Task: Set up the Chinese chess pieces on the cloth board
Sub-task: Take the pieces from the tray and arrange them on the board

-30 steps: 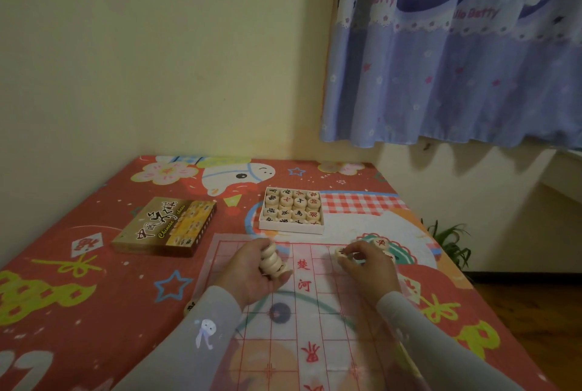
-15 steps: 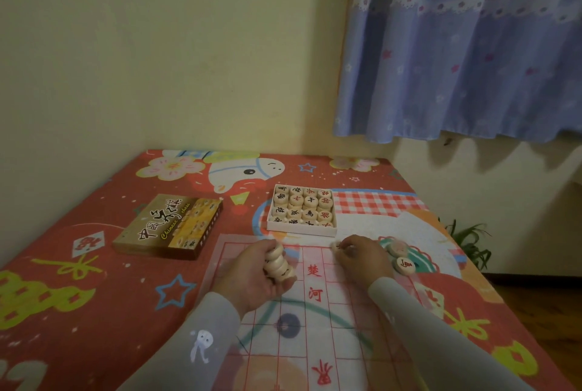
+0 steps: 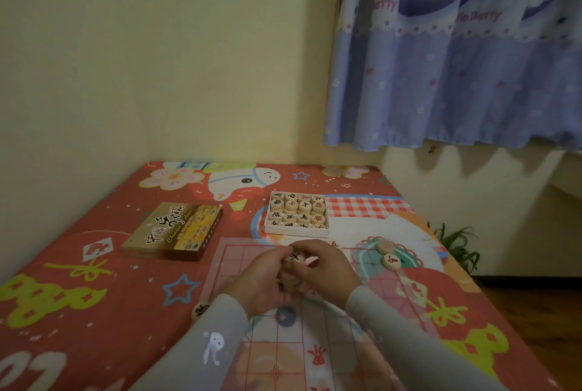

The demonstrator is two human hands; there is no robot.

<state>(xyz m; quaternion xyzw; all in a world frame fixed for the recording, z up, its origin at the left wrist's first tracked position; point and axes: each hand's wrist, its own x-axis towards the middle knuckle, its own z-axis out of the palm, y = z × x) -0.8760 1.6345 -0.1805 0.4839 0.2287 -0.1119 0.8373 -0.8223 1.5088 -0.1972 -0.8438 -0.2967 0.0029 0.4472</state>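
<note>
A thin cloth board (image 3: 239,252) with a red grid lies on the patterned bed cover in front of me. My left hand (image 3: 258,280) grips a stack of round wooden chess pieces (image 3: 294,271) above the board's middle. My right hand (image 3: 324,267) has come against the same stack, its fingers pinching the top piece with a black character. A white tray (image 3: 296,230) beyond the board holds several pieces in rows. Two pieces (image 3: 389,253) lie at the board's right edge, one (image 3: 201,310) at its left edge.
The brown and gold chess box lid (image 3: 173,231) lies to the left of the board. The bed cover (image 3: 78,280) meets a yellow wall at the back. A blue curtain (image 3: 456,59) hangs at the right, with a plant (image 3: 456,244) and wooden floor below the bed's right edge.
My right hand has left the board's far right part and moved left onto the stack in my left hand. The camera has shifted slightly.
</note>
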